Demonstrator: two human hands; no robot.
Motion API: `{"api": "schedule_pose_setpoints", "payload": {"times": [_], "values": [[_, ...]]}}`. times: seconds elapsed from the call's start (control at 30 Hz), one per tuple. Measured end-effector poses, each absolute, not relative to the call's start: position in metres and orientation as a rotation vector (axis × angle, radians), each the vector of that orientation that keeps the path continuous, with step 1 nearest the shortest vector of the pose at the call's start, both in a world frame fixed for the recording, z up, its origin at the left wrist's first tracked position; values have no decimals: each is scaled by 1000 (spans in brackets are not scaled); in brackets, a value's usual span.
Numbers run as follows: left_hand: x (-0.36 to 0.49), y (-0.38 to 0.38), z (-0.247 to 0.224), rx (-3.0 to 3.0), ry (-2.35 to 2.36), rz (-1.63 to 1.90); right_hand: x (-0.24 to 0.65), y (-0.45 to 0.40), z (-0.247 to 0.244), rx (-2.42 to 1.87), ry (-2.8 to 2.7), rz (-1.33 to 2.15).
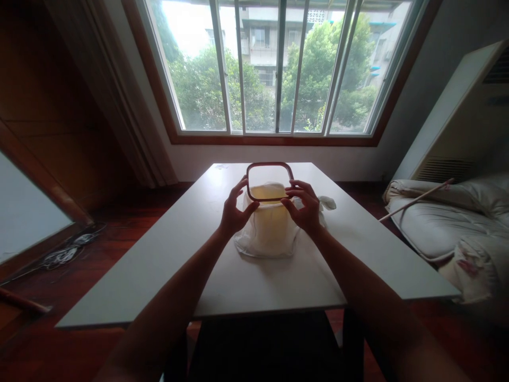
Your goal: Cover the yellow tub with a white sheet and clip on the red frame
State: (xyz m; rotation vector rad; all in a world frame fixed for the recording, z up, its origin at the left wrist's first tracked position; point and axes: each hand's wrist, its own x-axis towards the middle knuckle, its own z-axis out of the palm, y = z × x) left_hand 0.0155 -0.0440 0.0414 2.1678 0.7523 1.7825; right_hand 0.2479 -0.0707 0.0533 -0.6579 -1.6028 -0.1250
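Between my two hands a brown square frame with rounded corners (270, 164) is held tilted up over a pale yellow container (270, 225). My left hand (234, 210) grips the frame's left side, thumb at the lower corner and fingers along the edge. On the right side my right hand (304, 206) pinches it the same way. A thin, whitish see-through bag (244, 245) wraps the container and spreads at its base. The container stands upright on the white table (178, 265). Whether the frame touches the container's rim I cannot tell.
A knotted end of bag (327, 202) lies right of the container. Beyond the table is a window (278, 79). A padded bundle (429, 212) with a stick (417, 198) across it lies to the right. Cables (66, 255) rest on the floor at left.
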Motion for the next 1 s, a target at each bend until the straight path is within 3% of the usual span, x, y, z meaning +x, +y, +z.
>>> {"api": "schedule_pose_setpoints", "payload": {"times": [0.33, 0.5, 1.0], "values": [[29, -57, 58, 1608, 580, 1903, 232, -84, 44, -547, -1940, -176], [21, -50, 63, 1328, 632, 1923, 233, -84, 48, -608, -1770, -158], [10, -51, 69, 1339, 627, 1600, 250, -72, 53, -629, -1955, -112]]}}
